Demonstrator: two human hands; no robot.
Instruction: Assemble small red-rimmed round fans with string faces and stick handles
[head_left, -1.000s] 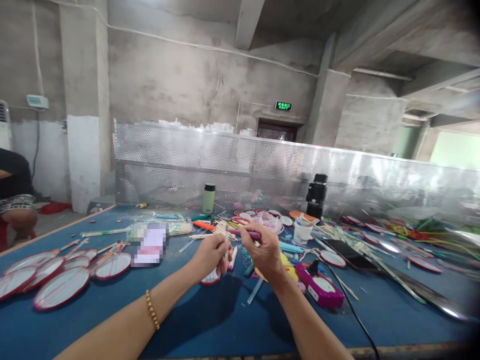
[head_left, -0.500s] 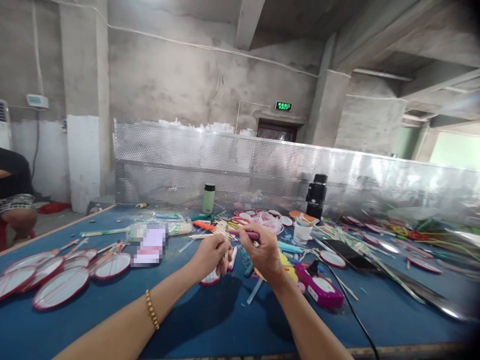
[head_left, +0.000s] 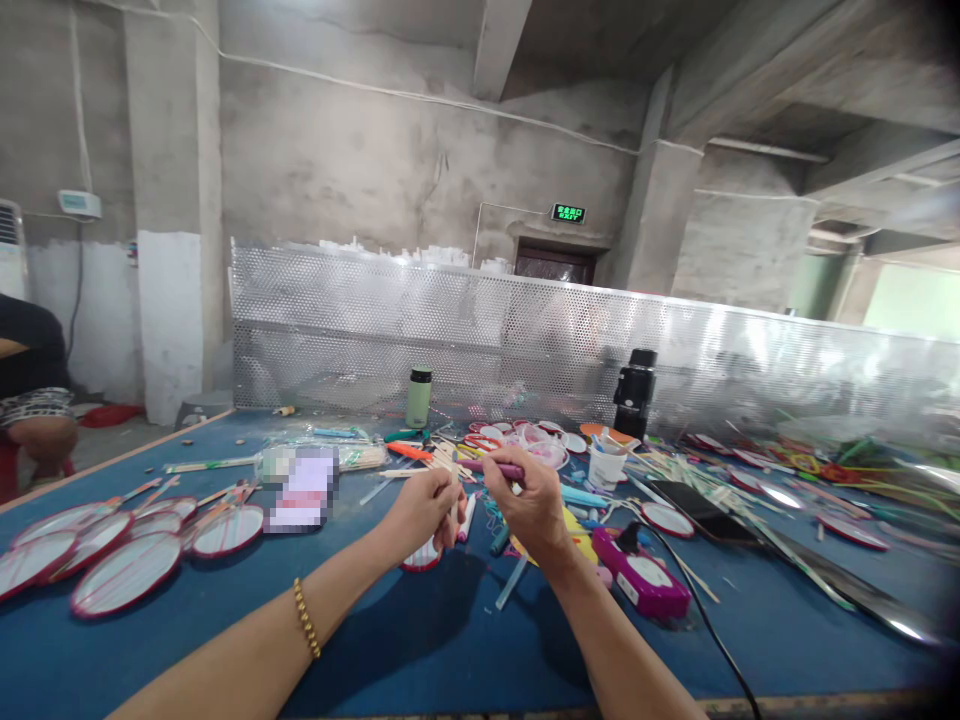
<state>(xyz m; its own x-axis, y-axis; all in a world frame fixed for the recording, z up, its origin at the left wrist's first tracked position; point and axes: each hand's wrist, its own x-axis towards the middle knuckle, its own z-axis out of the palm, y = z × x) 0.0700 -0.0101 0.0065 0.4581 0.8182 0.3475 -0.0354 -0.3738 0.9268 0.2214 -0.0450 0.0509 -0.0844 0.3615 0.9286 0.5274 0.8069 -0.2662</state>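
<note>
Above the blue desk (head_left: 420, 640), your right hand (head_left: 534, 508) pinches a light, stiff purple marker (head_left: 495, 467); your left hand (head_left: 424, 508) grips a small fan's thin handle (head_left: 453, 518); hold both mid-shaft, gently.

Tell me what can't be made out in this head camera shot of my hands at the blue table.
- Small fan: mostly hidden under the left hand.
- Purple pen: its middle is covered by the right hand.
- Pixelated patch: contents blurred out.
- Seated person: cut off by the left edge.
- Exit sign: lettering too small.
</note>
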